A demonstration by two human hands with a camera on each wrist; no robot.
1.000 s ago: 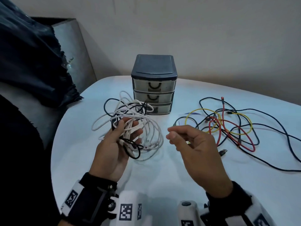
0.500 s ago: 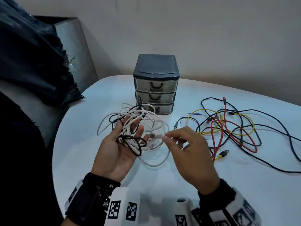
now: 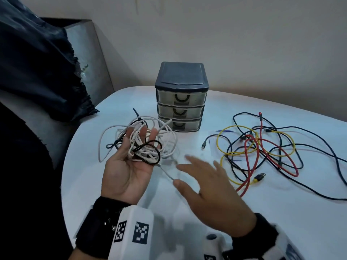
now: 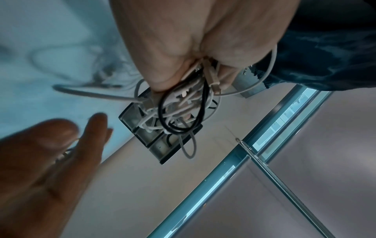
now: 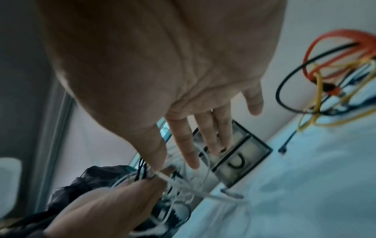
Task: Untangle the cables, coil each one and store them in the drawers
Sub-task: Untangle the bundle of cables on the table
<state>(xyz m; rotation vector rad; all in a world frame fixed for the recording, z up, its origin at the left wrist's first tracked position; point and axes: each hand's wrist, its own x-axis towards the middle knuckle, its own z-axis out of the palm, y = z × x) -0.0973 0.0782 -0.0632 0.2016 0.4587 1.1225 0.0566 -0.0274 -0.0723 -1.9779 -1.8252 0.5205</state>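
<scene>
White table, near edge: right hand blurred, fingers straight & spread, holding nothing. Just left, left hand palm-up w/ fingers half-curled under white-and-black cable tangle. Farther right, coloured cable heap lies on table. Far centre: drawer unit, all 3 drawers closed.

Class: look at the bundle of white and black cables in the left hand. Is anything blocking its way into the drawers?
Yes. All three drawers of the drawer unit are shut. The tangled white and black cables held by the left hand are also uncoiled. Otherwise the table between them shows nothing.
</scene>
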